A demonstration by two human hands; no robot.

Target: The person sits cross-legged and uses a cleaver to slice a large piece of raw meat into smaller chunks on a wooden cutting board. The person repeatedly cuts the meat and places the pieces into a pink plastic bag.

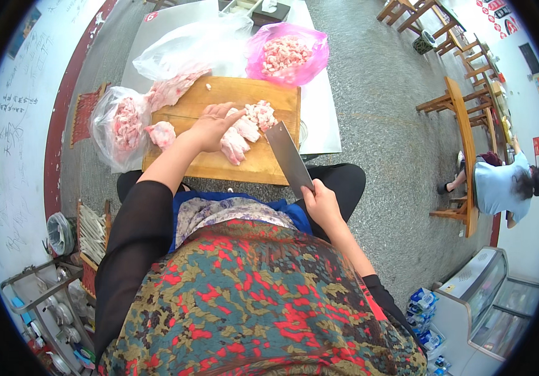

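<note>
My right hand [322, 203] grips the handle of a cleaver [290, 155], its broad blade tilted over the right side of a wooden cutting board [199, 165]. The blade's tip is by a pile of diced pale meat or fat [261, 114]. With fingers spread, my left hand [215, 126] rests at uncut strips of the meat [235, 144] mid-board; whether it presses on them I cannot tell. A smaller lump of meat [161, 135] lies at the board's left edge. Behind it a long slab of meat [177, 89] stretches over the board's far left corner.
A pink plastic bag [317, 52] of diced pieces stands beyond the board. Clear bags [102, 123] hold meat at the left. The white table [328, 127] extends past the board. Far right, a person [502, 185] sits on a wooden bench [467, 155]; a glass-topped freezer [473, 301] stands nearer.
</note>
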